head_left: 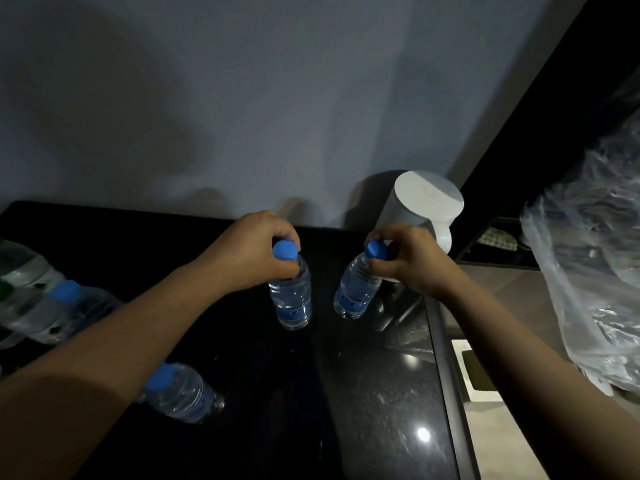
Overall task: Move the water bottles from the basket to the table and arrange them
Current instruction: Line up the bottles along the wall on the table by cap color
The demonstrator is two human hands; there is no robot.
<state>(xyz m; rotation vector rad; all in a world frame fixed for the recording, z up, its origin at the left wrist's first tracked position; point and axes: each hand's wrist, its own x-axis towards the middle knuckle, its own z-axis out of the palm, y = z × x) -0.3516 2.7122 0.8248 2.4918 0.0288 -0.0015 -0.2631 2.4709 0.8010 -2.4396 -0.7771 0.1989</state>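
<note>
Two clear water bottles with blue caps stand upright on the black table (263, 427). My left hand (252, 251) grips the neck of the left bottle (292, 299). My right hand (412, 261) holds the neck of the right bottle (353, 292), which leans slightly. Another blue-capped bottle (180, 393) stands near the front, partly behind my left forearm. Further bottles (65, 310) are grouped at the table's left edge. No basket is in view.
A white cylindrical kettle (422, 209) stands at the table's back right, just behind my right hand. A grey wall runs along the back. Right of the table lie a lower grey surface (502, 306) and a crumpled clear plastic bag (595, 258).
</note>
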